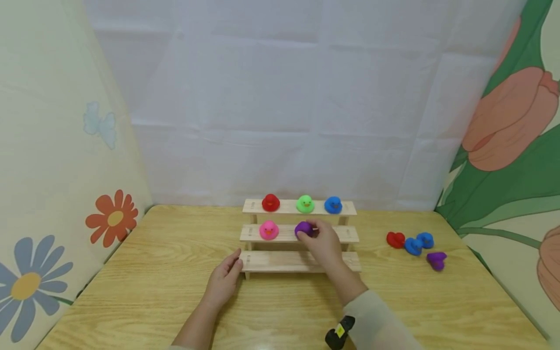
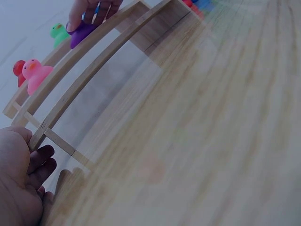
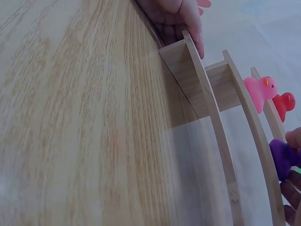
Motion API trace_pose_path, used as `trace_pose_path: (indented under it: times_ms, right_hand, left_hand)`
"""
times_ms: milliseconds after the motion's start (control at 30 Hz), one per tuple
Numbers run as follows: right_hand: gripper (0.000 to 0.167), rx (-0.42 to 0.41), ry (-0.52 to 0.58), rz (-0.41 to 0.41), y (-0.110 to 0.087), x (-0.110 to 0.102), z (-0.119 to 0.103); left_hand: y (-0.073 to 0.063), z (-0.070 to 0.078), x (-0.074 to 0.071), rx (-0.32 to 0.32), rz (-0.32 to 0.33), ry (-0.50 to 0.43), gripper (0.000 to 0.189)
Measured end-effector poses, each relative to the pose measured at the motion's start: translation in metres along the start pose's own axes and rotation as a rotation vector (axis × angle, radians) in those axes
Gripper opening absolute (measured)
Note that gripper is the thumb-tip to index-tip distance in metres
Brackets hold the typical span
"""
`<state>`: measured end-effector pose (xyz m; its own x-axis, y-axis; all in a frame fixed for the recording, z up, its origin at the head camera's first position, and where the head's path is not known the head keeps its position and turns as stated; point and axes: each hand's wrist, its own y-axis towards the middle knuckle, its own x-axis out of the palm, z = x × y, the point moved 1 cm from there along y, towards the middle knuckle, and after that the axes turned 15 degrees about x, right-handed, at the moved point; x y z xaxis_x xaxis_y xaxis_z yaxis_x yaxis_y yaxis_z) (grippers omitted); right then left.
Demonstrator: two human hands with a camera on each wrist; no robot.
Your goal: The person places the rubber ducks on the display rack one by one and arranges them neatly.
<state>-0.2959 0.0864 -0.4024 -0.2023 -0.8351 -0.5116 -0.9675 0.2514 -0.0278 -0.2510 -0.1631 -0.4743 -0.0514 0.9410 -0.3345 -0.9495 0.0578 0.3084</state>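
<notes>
My right hand (image 1: 324, 241) pinches a purple rubber duck (image 1: 303, 229) on the middle step of a three-step wooden display stand (image 1: 280, 262). In the right wrist view the purple duck (image 3: 281, 157) sits right at the board's surface. Left of it on that step stands a pink rubber duck (image 1: 269, 230). A red duck (image 1: 271, 202), a green duck (image 1: 305, 204) and a blue duck (image 1: 333, 205) line the top step. My left hand (image 1: 224, 279) holds the left end of the lowest step, its thumb at the board's end (image 2: 40, 134) and fingers curled beneath.
On the wooden table (image 1: 175, 243), right of the stand, lie a red duck (image 1: 395, 239), two blue ducks (image 1: 413, 246) and a purple duck (image 1: 436, 260). A white cloth (image 1: 262, 97) hangs behind the table, with flower-printed cloths (image 1: 503, 121) at both sides.
</notes>
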Motion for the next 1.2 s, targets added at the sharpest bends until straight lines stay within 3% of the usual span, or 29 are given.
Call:
trace_pose_path:
  times_ms: [367,800,1200]
  right_hand:
    - [0.049,-0.016,0.0,-0.003,-0.003,-0.001,0.001]
    - [0.052,0.009,0.126,-0.086,0.0,-0.008,0.009]
    - [0.052,-0.014,0.156,-0.065,0.002,-0.019,0.024]
  left_hand:
    - [0.0,-0.002,-0.002,0.002,-0.004,0.018,0.047]
    - [0.0,0.0,-0.001,0.014,-0.006,0.027,0.047]
    - [-0.001,0.001,-0.002,0.021,0.002,0.033,0.047]
